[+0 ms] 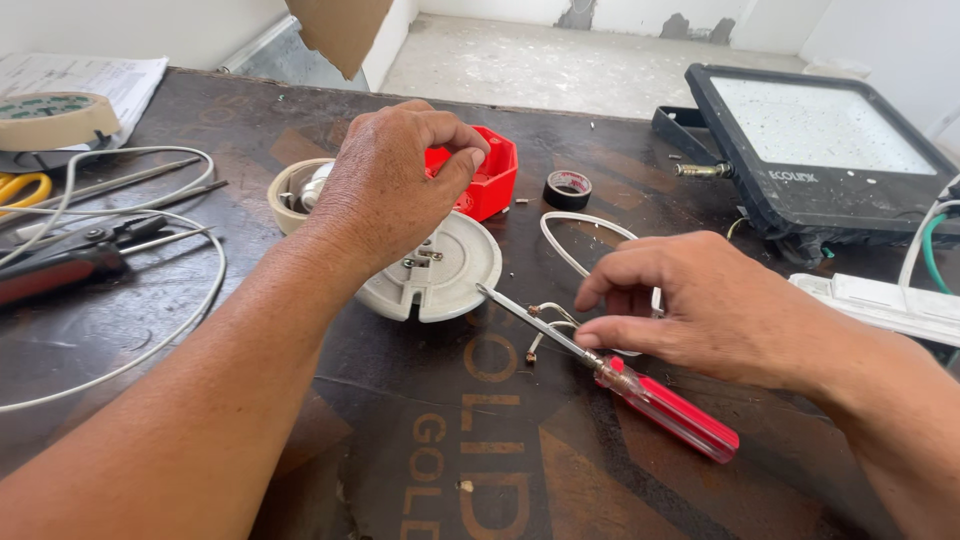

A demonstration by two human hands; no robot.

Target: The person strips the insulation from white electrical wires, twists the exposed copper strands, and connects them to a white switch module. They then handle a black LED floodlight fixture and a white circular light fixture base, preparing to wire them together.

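Head view: our left hand [385, 185] hovers over the white round lamp base [440, 270] on the dark table [300, 400], fingertips pinched narrow. Beside it, our right hand [700, 300] rests fingers on a red-handled screwdriver [625, 378], tip touching the base's rim, near white wire [575, 250].

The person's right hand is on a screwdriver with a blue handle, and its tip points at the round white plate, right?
Not quite. The head view shows the screwdriver has a red handle, not blue. The rest holds: the right hand rests on it, and its tip points at the round white plate.
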